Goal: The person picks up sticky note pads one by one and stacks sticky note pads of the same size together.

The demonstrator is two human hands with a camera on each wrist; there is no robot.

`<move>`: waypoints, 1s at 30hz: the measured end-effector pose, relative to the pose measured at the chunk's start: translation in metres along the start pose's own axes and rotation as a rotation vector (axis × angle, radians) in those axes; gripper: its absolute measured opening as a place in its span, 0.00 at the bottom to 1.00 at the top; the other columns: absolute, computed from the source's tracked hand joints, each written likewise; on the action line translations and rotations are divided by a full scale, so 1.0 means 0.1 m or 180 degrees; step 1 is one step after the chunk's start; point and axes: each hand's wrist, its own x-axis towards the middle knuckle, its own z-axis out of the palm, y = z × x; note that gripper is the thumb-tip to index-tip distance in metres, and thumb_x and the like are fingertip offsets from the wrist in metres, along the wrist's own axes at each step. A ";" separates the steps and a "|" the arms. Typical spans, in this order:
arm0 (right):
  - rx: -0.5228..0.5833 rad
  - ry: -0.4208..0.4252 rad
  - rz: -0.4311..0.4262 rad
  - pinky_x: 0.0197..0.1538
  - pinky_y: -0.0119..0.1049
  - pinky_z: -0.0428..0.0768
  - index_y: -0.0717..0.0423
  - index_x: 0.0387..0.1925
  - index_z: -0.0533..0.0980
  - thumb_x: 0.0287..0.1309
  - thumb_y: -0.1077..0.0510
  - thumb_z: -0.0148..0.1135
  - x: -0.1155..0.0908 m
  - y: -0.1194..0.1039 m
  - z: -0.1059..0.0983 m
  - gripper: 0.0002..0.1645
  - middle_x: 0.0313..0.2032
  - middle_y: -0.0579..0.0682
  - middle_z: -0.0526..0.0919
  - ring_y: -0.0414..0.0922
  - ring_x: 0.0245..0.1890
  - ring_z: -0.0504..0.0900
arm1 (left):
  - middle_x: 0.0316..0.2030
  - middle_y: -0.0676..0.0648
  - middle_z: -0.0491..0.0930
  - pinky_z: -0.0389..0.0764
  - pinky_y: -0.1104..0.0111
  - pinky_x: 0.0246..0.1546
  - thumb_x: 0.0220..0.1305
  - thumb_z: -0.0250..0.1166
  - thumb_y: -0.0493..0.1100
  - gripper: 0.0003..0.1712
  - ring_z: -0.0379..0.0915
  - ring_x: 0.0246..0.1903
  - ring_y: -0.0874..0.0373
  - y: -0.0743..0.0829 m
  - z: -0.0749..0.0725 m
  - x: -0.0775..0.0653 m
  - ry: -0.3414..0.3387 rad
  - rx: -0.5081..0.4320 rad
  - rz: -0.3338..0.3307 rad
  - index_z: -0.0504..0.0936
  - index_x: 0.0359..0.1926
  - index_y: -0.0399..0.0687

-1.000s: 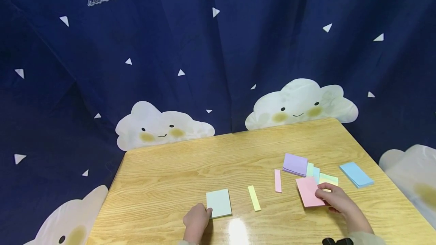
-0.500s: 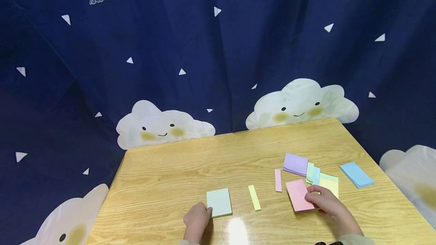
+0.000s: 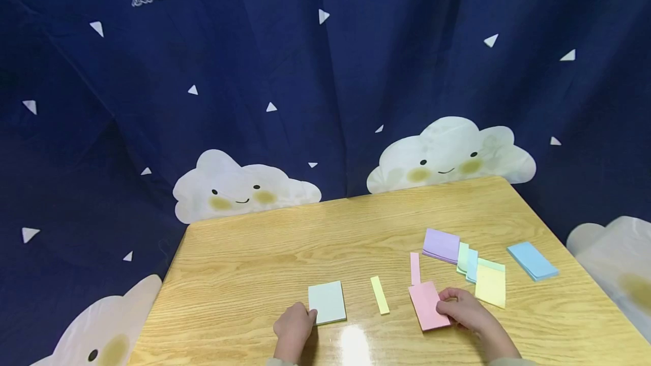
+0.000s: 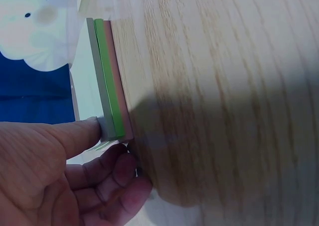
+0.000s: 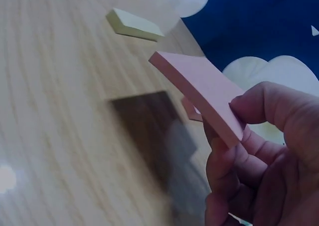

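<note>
The right hand (image 3: 466, 309) pinches a smooth, thick pink pad (image 3: 426, 305), aloft over the table (image 3: 244, 264) at five o'clock, left hand (image 3: 294, 323) pinching a pale-topped, green-and-pink-edged stack (image 3: 327, 301) at six!

The right hand (image 5: 271, 153) pinches a pink sticky note pad (image 5: 202, 79) by one end. The thumb presses on the top, and the other fingers curl underneath. The pad is tilted and up off the wooden surface (image 5: 60, 86). Its dark shadow (image 5: 149, 131) falls on the wood. Another pink pad (image 5: 190, 110) peeks out behind it, mostly hidden. Farther off, a pale yellow pad (image 5: 134, 26) lies flat. At the back is blue cloth (image 5: 254, 29) with puffy white clouds (image 5: 284, 71).
</note>
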 end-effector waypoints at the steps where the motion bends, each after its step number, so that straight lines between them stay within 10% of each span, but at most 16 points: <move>1: -0.0028 -0.0004 -0.0020 0.16 0.27 0.61 0.67 0.32 0.69 0.38 0.64 0.52 0.00 0.00 0.02 0.14 0.14 0.44 0.69 0.37 0.14 0.65 | 0.13 0.48 0.67 0.68 0.61 0.19 0.57 0.59 0.51 0.22 0.62 0.15 0.57 0.00 0.00 0.00 -0.0008 -0.0004 0.0003 0.68 0.13 0.44; 30: -0.0625 0.0485 0.0100 0.24 0.33 0.64 0.64 0.23 0.69 0.34 0.67 0.57 -0.09 -0.02 0.45 0.08 0.16 0.48 0.67 0.42 0.19 0.66 | 0.11 0.49 0.66 0.66 0.62 0.17 0.58 0.59 0.52 0.23 0.61 0.15 0.58 -0.02 0.00 0.01 -0.0079 -0.0027 0.0045 0.68 0.12 0.45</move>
